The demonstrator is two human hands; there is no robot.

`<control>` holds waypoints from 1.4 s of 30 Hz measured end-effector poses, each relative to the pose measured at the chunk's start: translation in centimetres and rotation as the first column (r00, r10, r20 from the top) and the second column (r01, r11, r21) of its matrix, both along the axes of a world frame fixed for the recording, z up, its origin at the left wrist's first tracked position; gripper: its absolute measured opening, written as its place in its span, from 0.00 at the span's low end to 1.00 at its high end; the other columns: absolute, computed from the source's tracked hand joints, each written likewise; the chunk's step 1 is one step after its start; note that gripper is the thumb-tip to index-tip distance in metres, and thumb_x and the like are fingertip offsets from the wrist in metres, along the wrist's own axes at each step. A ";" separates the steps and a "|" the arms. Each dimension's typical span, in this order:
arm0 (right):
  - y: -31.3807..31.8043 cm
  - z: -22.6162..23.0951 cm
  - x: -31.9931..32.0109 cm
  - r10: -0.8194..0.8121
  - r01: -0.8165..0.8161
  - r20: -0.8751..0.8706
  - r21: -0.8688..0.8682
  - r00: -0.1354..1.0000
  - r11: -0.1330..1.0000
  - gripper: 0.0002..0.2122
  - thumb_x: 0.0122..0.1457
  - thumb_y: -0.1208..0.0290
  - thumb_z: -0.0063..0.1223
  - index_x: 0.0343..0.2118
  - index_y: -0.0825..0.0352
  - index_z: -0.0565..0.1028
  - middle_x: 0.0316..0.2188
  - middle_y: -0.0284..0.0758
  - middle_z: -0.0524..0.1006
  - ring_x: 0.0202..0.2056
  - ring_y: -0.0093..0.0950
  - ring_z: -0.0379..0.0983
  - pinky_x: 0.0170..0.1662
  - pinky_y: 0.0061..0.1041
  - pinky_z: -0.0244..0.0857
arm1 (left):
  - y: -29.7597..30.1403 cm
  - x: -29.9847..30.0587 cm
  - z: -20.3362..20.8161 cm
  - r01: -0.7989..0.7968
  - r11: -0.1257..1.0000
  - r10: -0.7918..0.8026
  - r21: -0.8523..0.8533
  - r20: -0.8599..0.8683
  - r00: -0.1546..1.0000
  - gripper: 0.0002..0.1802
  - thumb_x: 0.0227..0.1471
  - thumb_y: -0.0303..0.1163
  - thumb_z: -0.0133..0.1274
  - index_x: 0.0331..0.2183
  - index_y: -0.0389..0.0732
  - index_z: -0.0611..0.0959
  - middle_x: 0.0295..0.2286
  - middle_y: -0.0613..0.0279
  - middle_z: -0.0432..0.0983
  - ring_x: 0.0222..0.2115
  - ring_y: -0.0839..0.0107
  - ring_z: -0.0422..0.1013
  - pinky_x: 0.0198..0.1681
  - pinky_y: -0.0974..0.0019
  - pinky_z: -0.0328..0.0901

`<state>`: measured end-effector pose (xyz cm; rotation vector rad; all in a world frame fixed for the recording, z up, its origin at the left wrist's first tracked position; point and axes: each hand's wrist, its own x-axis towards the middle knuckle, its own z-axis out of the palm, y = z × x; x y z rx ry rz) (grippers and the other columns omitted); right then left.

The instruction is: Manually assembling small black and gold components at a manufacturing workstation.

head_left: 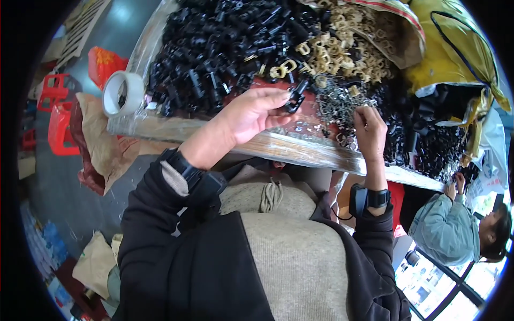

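My left hand [249,113] pinches a small black plastic part [294,99] with a short tube at its top, held above the near edge of the table. Fingers curled together, my right hand [370,132] is closed over the right side of a heap of small dark metal pieces [334,104]. Whatever lies between its fingertips is too small or hidden to name. Beyond my left hand spreads a large pile of black plastic parts [214,40]. Cream-coloured plastic rings [342,53] lie heaped behind the metal pieces.
A wide tape roll [122,94] stands at the table's left corner. More small black parts [415,142] and a yellow bag [452,45] are on the right. A co-worker in a pale green jacket [444,230] works at far right. Red stools [60,128] stand left.
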<state>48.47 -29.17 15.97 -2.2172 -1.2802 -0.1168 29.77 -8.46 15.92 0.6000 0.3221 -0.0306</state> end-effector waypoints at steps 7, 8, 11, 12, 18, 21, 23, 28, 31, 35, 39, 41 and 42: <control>-0.6 -0.5 0.1 0.049 0.114 -0.681 0.192 0.731 0.975 0.04 0.53 0.74 0.49 0.26 0.69 0.70 0.20 0.27 0.69 0.20 0.15 0.62 0.22 0.14 0.57 | -0.1 0.3 -0.6 0.076 0.996 -0.076 0.035 -0.003 0.997 0.13 0.52 0.31 0.44 0.38 0.33 0.73 0.33 0.55 0.74 0.33 0.71 0.72 0.36 0.74 0.68; -0.6 -0.6 0.0 0.131 0.141 -0.825 0.246 0.550 0.959 0.05 0.54 0.73 0.49 0.27 0.69 0.70 0.20 0.26 0.68 0.20 0.13 0.61 0.22 0.12 0.56 | -0.2 0.4 -0.7 0.088 0.996 -0.088 0.031 0.001 0.996 0.13 0.52 0.31 0.44 0.38 0.33 0.73 0.33 0.55 0.74 0.33 0.71 0.72 0.36 0.74 0.68; 0.0 0.2 -0.6 0.189 0.224 -0.928 0.269 0.321 0.937 0.04 0.54 0.73 0.49 0.28 0.69 0.70 0.21 0.25 0.68 0.19 0.12 0.60 0.22 0.10 0.54 | -0.4 0.6 -0.7 0.116 0.993 -0.116 0.034 0.004 0.993 0.13 0.53 0.31 0.44 0.39 0.34 0.73 0.34 0.54 0.73 0.34 0.69 0.71 0.36 0.72 0.68; 0.2 0.5 -0.9 0.228 0.263 -0.954 0.275 0.195 0.925 0.04 0.54 0.74 0.48 0.28 0.69 0.70 0.21 0.25 0.68 0.19 0.12 0.59 0.22 0.09 0.53 | -0.5 0.8 -0.7 0.118 0.993 -0.118 0.028 0.001 0.993 0.13 0.53 0.31 0.44 0.39 0.34 0.73 0.34 0.54 0.73 0.34 0.69 0.71 0.36 0.72 0.68; 1.6 1.2 -2.5 0.262 0.084 -0.944 0.283 0.202 0.955 0.04 0.55 0.75 0.47 0.32 0.68 0.69 0.22 0.26 0.69 0.21 0.12 0.60 0.22 0.09 0.54 | -1.7 2.0 -0.5 0.115 0.993 -0.115 0.013 0.060 0.992 0.14 0.52 0.31 0.44 0.40 0.34 0.72 0.36 0.54 0.72 0.37 0.66 0.70 0.41 0.66 0.66; 2.0 1.4 -3.2 0.275 0.003 -0.936 0.283 0.219 0.959 0.05 0.55 0.74 0.47 0.33 0.68 0.68 0.23 0.26 0.69 0.22 0.12 0.62 0.23 0.09 0.55 | -2.2 2.1 -0.7 0.107 0.994 -0.107 0.005 0.090 0.990 0.14 0.52 0.30 0.44 0.41 0.34 0.72 0.36 0.54 0.72 0.39 0.66 0.69 0.43 0.64 0.65; 2.5 1.4 -3.9 0.292 -0.084 -0.909 0.280 0.298 0.956 0.06 0.55 0.73 0.47 0.34 0.68 0.68 0.24 0.26 0.70 0.24 0.12 0.63 0.25 0.09 0.56 | -2.5 2.1 -0.9 0.100 0.995 -0.098 -0.013 0.110 0.989 0.15 0.52 0.30 0.45 0.41 0.34 0.72 0.37 0.55 0.72 0.39 0.66 0.69 0.45 0.63 0.63; 3.3 1.5 -4.4 0.284 -0.135 -0.890 0.252 0.357 0.958 0.08 0.54 0.72 0.49 0.34 0.70 0.67 0.25 0.27 0.70 0.26 0.12 0.64 0.28 0.11 0.58 | -2.4 2.0 -1.1 0.117 0.993 -0.116 0.008 0.174 0.978 0.14 0.51 0.29 0.45 0.41 0.34 0.72 0.37 0.56 0.72 0.40 0.67 0.69 0.46 0.62 0.63; 3.3 1.5 -4.3 0.323 -0.071 -0.899 0.316 0.295 0.946 0.08 0.54 0.71 0.49 0.33 0.70 0.67 0.25 0.26 0.70 0.26 0.13 0.64 0.28 0.11 0.58 | -2.3 1.8 -0.9 0.062 0.998 -0.065 0.022 0.171 0.983 0.14 0.51 0.29 0.46 0.41 0.34 0.72 0.37 0.58 0.72 0.40 0.69 0.68 0.46 0.62 0.62; 3.1 1.6 -5.1 0.340 -0.059 -0.879 0.340 0.335 0.938 0.08 0.55 0.70 0.49 0.31 0.70 0.68 0.24 0.26 0.70 0.26 0.13 0.64 0.28 0.12 0.58 | -2.6 1.8 -1.3 -0.015 0.999 0.007 0.045 0.161 0.987 0.14 0.51 0.29 0.46 0.41 0.34 0.72 0.37 0.58 0.72 0.40 0.70 0.68 0.46 0.63 0.62; 3.0 0.8 -5.4 0.274 -0.036 -0.875 0.284 0.400 0.958 0.08 0.55 0.69 0.48 0.29 0.70 0.68 0.23 0.26 0.69 0.24 0.13 0.63 0.27 0.12 0.57 | -3.1 1.7 -1.5 -0.092 0.993 0.085 0.079 0.092 0.992 0.15 0.50 0.28 0.49 0.41 0.33 0.73 0.35 0.60 0.72 0.36 0.74 0.69 0.43 0.68 0.63; 2.8 0.5 -5.6 0.241 -0.015 -0.878 0.258 0.415 0.966 0.08 0.55 0.69 0.48 0.29 0.70 0.68 0.22 0.26 0.69 0.24 0.13 0.62 0.27 0.12 0.57 | -3.3 1.7 -1.2 -0.101 0.991 0.092 0.086 0.104 0.990 0.15 0.49 0.28 0.49 0.41 0.33 0.73 0.35 0.61 0.72 0.36 0.75 0.69 0.43 0.68 0.63; 2.7 0.5 -5.8 0.243 -0.016 -0.862 0.264 0.445 0.964 0.08 0.55 0.69 0.48 0.29 0.69 0.68 0.22 0.26 0.69 0.23 0.13 0.62 0.26 0.12 0.56 | -3.4 1.7 -1.0 -0.111 0.990 0.101 0.092 0.115 0.988 0.15 0.49 0.28 0.49 0.41 0.33 0.73 0.36 0.61 0.72 0.36 0.75 0.68 0.43 0.68 0.63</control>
